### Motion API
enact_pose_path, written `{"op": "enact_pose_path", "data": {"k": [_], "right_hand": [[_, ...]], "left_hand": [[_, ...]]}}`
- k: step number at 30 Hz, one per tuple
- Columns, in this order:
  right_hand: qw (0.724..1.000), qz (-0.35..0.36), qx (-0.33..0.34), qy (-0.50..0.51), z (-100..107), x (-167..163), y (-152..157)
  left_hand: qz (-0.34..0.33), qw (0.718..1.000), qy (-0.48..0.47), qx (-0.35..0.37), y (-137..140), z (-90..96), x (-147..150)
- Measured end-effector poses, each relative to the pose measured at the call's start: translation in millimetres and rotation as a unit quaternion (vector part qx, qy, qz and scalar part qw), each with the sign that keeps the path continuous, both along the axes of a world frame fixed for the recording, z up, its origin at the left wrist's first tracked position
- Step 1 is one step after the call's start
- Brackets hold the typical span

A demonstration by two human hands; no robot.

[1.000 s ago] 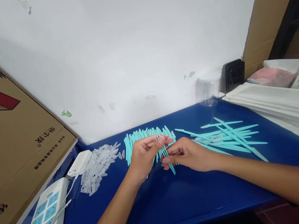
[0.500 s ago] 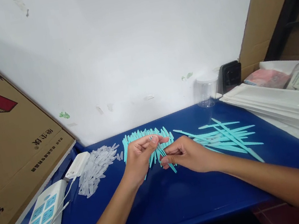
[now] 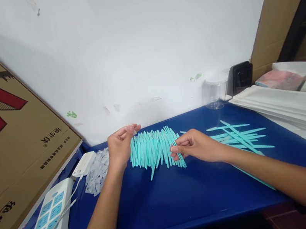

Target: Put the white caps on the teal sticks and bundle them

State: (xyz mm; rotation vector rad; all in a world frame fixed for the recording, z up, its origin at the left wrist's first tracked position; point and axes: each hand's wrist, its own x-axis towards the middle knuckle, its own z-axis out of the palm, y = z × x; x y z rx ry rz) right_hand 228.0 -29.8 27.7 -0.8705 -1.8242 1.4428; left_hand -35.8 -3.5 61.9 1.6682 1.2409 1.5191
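Power strip (image 3: 49,221) runs out of my view at lower left. On the bench (image 3: 197,204), my right hand (image 3: 177,150) grasps several teal sticks (image 3: 182,160) beside the teal row (image 3: 147,150); my forearm partly hides the loose teal pile (image 3: 240,137). My left hand (image 3: 132,129) is raised, fingertips pinched; I cannot tell whether around something. It partly covers the translucent pieces (image 3: 94,175). Farther, a clear lidded jar (image 3: 216,95) stands upright; its contents aren't discernible.

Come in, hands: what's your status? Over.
Left hand near left end of turquoise pile, grip unclear. Right hand holding turquoise sticks. Pale pieces partly hidden behind left hand.
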Motion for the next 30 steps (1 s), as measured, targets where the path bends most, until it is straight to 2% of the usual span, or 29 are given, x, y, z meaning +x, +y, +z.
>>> {"op": "enact_pose_path", "data": {"k": [1, 2, 4, 5, 7, 9, 11, 17, 23, 30], "right_hand": [[1.0, -0.012, -0.005, -0.003, -0.7, 2.6, 4.1], [1.0, -0.022, -0.004, -0.012, -2.1, 5.3, 8.3], [0.998, -0.042, 0.005, -0.04, -6.6, 10.2, 16.1], [0.997, -0.052, 0.01, -0.055, -9.2, 12.3, 19.5], [0.994, -0.075, 0.014, -0.072, -13.7, 15.2, 24.4], [0.994, -0.088, 0.005, -0.07, -16.2, 16.8, 26.8], [0.995, -0.084, -0.019, -0.057, -17.0, 17.1, 27.5], [0.99, -0.066, -0.099, -0.08, -19.8, 15.9, 28.5], [0.987, -0.088, -0.097, -0.095, -23.5, 13.6, 28.6], [0.981, -0.135, -0.124, -0.056, -28.8, -1.6, 25.4]], "left_hand": [[0.05, 0.992, 0.115, 0.015, 3.2, -3.6, -4.8], [0.103, 0.965, 0.241, 0.026, 6.2, -6.5, -10.2], [0.183, 0.868, 0.461, 0.005, 11.5, -10.0, -22.1], [0.205, 0.818, 0.537, -0.016, 13.7, -10.7, -28.3], [0.229, 0.745, 0.624, -0.056, 17.4, -11.0, -40.2], [0.248, 0.711, 0.653, -0.076, 20.3, -10.3, -51.3], [0.265, 0.7, 0.657, -0.086, 22.5, -9.5, -60.6], [0.272, 0.701, 0.652, -0.103, 26.0, -10.1, -72.5], [0.278, 0.694, 0.65, -0.136, 27.3, -7.3, -85.7], [0.273, 0.693, 0.651, -0.148, 27.8, -7.5, -88.6]]}}
